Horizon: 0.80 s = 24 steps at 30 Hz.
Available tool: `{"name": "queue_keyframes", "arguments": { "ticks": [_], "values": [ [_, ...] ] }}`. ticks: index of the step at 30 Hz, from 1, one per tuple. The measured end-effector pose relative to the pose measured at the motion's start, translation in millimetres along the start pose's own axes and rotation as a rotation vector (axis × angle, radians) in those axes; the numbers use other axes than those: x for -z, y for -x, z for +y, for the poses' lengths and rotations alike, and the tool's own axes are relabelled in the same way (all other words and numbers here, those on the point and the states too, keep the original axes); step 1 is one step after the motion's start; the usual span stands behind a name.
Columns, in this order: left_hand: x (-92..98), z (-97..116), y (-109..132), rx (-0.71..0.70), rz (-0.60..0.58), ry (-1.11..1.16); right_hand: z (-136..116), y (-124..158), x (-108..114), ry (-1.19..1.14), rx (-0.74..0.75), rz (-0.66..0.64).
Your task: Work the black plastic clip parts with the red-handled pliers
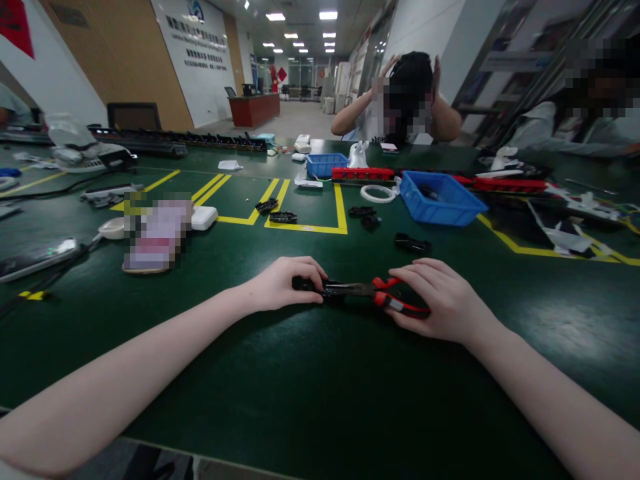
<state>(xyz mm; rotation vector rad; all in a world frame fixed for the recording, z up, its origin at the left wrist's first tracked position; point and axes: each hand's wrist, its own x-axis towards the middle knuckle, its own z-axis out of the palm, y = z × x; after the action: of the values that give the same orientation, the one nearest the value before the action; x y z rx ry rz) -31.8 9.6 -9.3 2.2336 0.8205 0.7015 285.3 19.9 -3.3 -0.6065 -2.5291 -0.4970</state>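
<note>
Between the fingers and thumb of my left hand (290, 283) is a small black plastic part (303, 284), close to the green tabletop. My right hand (440, 300) is closed around the red handles of a pair of long-nose pliers (383, 293). The pliers' jaws point left and meet the right end of the black part; whether they grip it I cannot tell. Just beyond my right hand lies a similar black part (413, 243). Farther off, several more dark pieces (283, 217) rest on the table.
A blue bin (440, 200) with dark pieces inside stands beyond my right hand, near a white ring (377, 194). To the left lie a phone (157, 237), a white case (204, 217) and cables. A person sits across the table (310, 400); another is at far right.
</note>
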Motion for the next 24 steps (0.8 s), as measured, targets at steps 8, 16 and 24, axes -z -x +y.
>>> {"name": "queue_keyframes", "arguments": {
  "ticks": [8,16,24],
  "values": [
    [0.2,0.6,0.2,-0.019,-0.004,-0.006,-0.5,0.7,-0.6,0.003,0.016,-0.009],
    [0.6,0.1,0.2,-0.008,-0.013,-0.005,0.6,0.1,-1.8,0.000,0.015,-0.020],
    [0.4,0.2,0.0,-0.008,-0.026,-0.003,-2.2,-1.7,1.6,-0.055,-0.029,-0.081]
  ]
}}
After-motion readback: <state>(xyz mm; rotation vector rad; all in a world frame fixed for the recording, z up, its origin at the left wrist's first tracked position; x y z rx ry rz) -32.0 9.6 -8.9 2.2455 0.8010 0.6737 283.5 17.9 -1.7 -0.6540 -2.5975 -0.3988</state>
